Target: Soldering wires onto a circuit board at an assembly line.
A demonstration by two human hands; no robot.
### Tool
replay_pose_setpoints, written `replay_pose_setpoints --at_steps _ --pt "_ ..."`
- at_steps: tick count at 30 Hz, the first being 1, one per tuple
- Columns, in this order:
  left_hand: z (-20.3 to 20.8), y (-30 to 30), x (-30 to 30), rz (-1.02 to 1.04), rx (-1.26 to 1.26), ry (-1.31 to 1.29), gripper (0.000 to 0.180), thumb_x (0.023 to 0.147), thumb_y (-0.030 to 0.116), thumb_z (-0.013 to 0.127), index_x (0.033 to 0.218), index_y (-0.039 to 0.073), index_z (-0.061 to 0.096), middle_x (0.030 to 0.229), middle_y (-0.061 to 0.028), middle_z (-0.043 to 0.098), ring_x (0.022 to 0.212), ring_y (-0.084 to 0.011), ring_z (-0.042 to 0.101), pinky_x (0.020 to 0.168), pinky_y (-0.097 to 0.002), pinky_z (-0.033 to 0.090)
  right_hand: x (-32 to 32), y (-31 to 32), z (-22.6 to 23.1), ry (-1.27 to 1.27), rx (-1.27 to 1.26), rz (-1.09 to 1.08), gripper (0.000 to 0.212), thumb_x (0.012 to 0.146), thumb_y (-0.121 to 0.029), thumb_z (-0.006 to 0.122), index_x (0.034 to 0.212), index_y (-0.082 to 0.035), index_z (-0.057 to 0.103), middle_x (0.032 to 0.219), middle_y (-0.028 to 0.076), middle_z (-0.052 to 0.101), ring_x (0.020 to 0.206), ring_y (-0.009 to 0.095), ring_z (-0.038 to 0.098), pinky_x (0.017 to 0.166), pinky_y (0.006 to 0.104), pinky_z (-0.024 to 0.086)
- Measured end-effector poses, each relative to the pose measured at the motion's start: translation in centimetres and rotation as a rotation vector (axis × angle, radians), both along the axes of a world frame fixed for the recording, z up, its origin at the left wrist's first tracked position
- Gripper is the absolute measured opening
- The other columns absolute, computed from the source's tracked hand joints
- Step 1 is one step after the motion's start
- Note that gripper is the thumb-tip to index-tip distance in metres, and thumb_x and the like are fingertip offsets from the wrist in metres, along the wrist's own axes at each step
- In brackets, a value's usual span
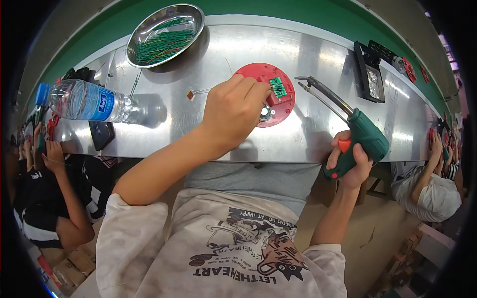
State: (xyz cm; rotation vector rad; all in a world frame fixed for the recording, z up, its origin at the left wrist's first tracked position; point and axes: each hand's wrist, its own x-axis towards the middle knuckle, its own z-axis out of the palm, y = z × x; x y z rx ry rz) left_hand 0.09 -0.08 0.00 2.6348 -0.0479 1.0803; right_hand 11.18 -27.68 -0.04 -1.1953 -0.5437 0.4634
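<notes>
My left hand (pixel 232 109) reaches over a round red plastic disc (pixel 285 110) on the metal bench. Its fingers are pinched together at the left edge of a small green circuit board (pixel 278 87) that sits on the disc. What the fingertips hold is hidden. A round white-and-black part (pixel 265 114) shows just below them. My right hand (pixel 354 166) is wrapped round the grip of a green soldering gun (pixel 370 135) with a red trigger. The gun's tip points up and left, just right of the disc and apart from the board.
At the back left stands a steel bowl (pixel 199 31) of green wires (pixel 164 44). A plastic water bottle (pixel 84 102) lies by a dark phone-like object (pixel 101 134). Pale leads with a small brown piece (pixel 191 95) lie left of the disc. A black tray (pixel 370 74) stands right. Co-workers sit on both sides.
</notes>
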Motion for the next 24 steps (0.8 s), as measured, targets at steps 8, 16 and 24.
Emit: replay_pose_setpoints --at_steps 8,16,24 --pt "0.1 0.1 -0.2 0.008 0.035 0.012 0.017 0.074 0.004 0.067 0.09 0.004 0.065 0.076 -0.0061 0.061 0.072 -0.0228 0.061 0.059 -0.0344 0.051 -0.7 0.5 0.1 0.015 0.032 -0.061 0.049 0.098 -0.024 0.052 0.13 0.012 0.045 0.093 0.025 0.061 0.045 0.019 0.058 0.038 0.0307 0.05" --pt "1.9 0.9 -0.8 0.005 -0.049 -0.045 0.012 0.076 0.001 0.071 0.088 0.003 0.07 0.083 -0.0092 0.066 0.072 -0.0265 0.063 0.061 -0.0367 0.051 -3.3 0.7 -0.6 -0.229 -0.129 -0.111 0.052 0.09 -0.02 0.062 0.131 0.01 0.052 0.102 0.022 0.066 0.052 0.02 0.061 0.05 0.0293 0.05" --pt "0.9 1.0 -0.8 -0.021 -0.02 -0.065 0.007 0.071 0.005 0.072 0.076 0.004 0.067 0.075 -0.007 0.063 0.065 -0.0241 0.058 0.057 -0.0357 0.048 -3.4 1.0 0.5 -0.199 -0.226 0.003 0.047 0.088 -0.016 0.063 0.128 0.009 0.055 0.101 0.021 0.066 0.054 0.02 0.06 0.051 0.0293 0.05"
